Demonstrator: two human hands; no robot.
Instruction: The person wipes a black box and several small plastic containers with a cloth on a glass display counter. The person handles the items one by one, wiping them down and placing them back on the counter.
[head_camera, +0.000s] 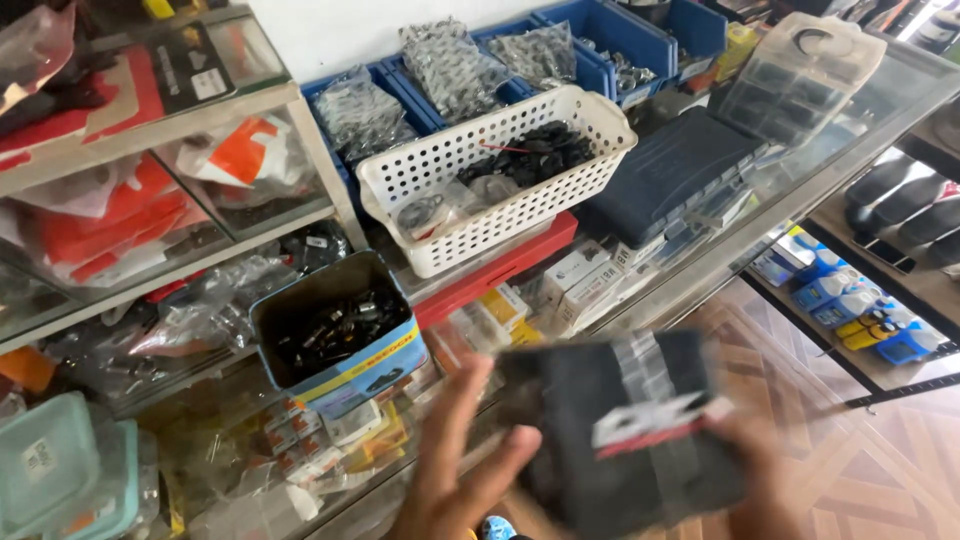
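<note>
Both hands hold a flat dark package (625, 435) low in the head view, out in front of the glass counter (690, 270) rather than resting on it. The package is wrapped in clear plastic with strips of clear tape across it and carries a white and red label; everything here is blurred, so finer detail cannot be told. The left hand (455, 480) sits at the package's left edge, its fingers spread and pressed against that side, thumb pointing up beside the corner. The right hand (760, 470) is at the lower right corner, fingers wrapped under and around the edge, though the blur hides the exact grip. The package lies between the two hands, tilted a little, its label side facing up. Behind it on the counter stands an open blue cardboard box (335, 335) filled with small dark metal parts, and beyond that a white perforated plastic basket (495, 175) holding black parts and clear bags. A row of blue bins (590, 50) with bagged hardware runs along the wall, and a dark blue case (675, 170) lies to the right of the basket, with a clear compartment box (800, 75) leaning further right.
</note>
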